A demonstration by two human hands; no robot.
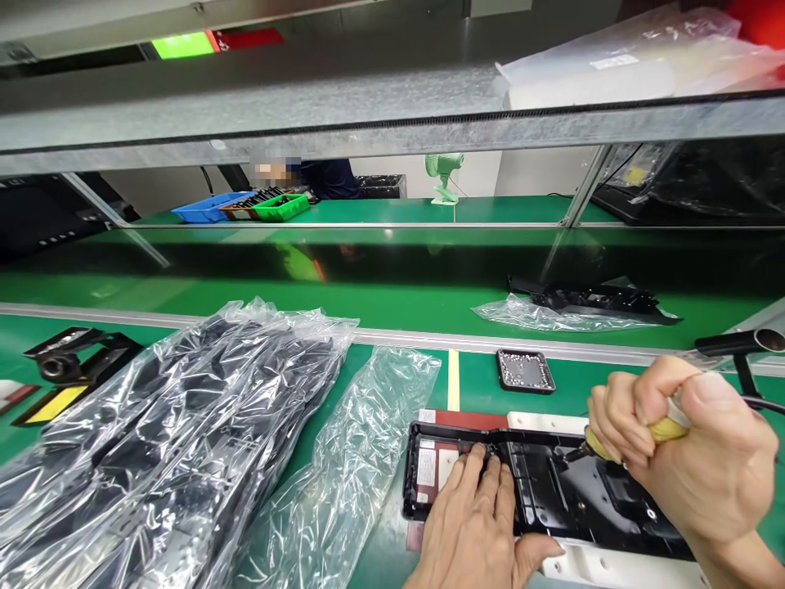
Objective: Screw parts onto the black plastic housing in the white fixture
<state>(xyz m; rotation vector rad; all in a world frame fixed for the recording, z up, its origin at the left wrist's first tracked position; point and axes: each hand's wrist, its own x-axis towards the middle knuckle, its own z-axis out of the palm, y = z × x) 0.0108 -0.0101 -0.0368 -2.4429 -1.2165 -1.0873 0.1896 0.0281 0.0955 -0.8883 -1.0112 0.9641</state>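
Note:
A long black plastic housing (540, 511) lies in a white and dark-red fixture (545, 422) at the lower right. My left hand (472, 523) rests on the housing, fingers stretched out over the bar beside its rectangular opening and thumb spread along the near edge. Wrapped in my right hand (687, 450) is a yellow screwdriver (598, 442), held slanted with its tip pointing left, down at the housing. Whether the tip touches the plastic, I cannot tell. Behind the fixture sits a small black tray (525, 370) of tiny screws.
Bagged black parts (202, 425) cover the left of the bench, with an empty clear bag (349, 466) beside them. More black parts (589, 298) lie on plastic at the back. A black tube holder (739, 342) stands right. A metal shelf (392, 135) crosses overhead; a person (331, 177) is beyond.

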